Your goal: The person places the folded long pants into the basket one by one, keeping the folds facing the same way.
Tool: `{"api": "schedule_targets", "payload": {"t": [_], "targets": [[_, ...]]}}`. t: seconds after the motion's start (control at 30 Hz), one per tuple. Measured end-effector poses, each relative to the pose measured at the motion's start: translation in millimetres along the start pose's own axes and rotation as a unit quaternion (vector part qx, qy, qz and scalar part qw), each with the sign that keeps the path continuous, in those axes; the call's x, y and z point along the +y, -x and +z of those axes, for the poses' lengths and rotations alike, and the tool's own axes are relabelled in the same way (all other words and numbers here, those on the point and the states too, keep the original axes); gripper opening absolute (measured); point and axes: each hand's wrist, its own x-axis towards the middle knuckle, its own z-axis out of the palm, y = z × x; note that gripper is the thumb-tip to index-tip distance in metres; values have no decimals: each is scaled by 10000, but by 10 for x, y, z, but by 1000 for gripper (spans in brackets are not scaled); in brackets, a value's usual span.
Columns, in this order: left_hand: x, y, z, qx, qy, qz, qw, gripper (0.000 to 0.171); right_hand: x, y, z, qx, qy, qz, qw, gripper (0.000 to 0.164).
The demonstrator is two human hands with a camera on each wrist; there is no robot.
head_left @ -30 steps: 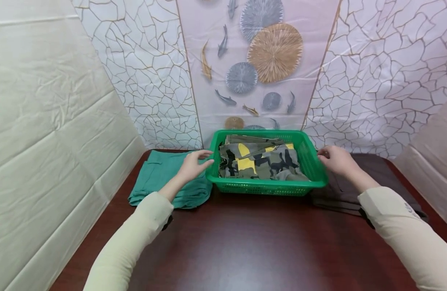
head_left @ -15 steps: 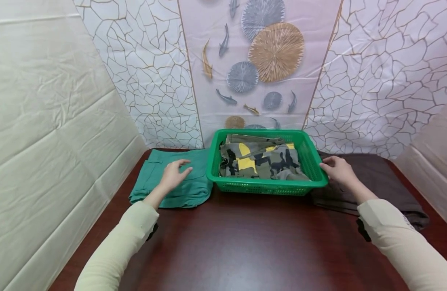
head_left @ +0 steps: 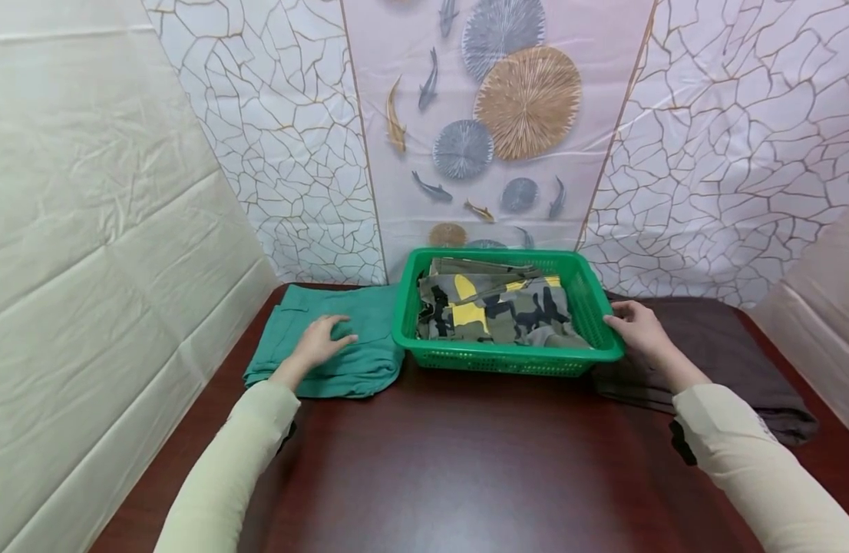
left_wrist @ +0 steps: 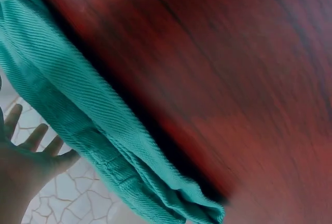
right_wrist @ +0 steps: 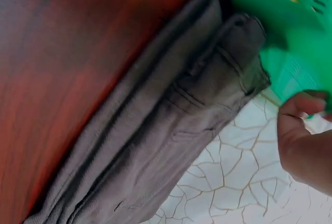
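A green plastic basket (head_left: 514, 350) stands at the back middle of the table, holding folded camouflage clothing (head_left: 528, 311) in grey, black and yellow. My right hand (head_left: 639, 332) pinches the basket's right rim between thumb and fingers; the right wrist view shows this hand (right_wrist: 303, 130) at the basket's green edge. To the left lies a folded pair of teal trousers (head_left: 369, 315). Over them is my left hand (head_left: 318, 343), fingers spread and nothing held. In the left wrist view, that hand (left_wrist: 26, 162) appears beyond the teal fold; whether it touches the cloth I cannot tell.
Dark brown folded trousers (head_left: 721, 346) lie right of the basket, partly beneath my right hand. The dark red wooden table (head_left: 466, 461) spreads out in front. A patterned cloth backdrop (head_left: 307, 153) stands behind, with a pale cloth wall (head_left: 120, 269) on the left.
My left hand has moved left from beside the basket's left rim to over the teal trousers. My right hand has lowered slightly at the right rim. The basket stays almost in place.
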Motion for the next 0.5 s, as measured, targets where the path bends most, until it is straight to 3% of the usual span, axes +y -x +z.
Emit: {"api": "schedule_targets", "payload": {"t": [0.23, 0.4, 0.5], "targets": [[-39, -113, 21, -518, -666, -20, 9964, 71, 24, 37, 185, 503, 73, -122, 9986, 53], [29, -145, 18, -1046, -822, -409, 9903, 84, 40, 46, 230, 637, 59, 8, 9980, 52], [79, -145, 9, -1481, -889, -671, 9827, 90, 36, 40, 237, 662, 88, 68, 9977, 53]]}}
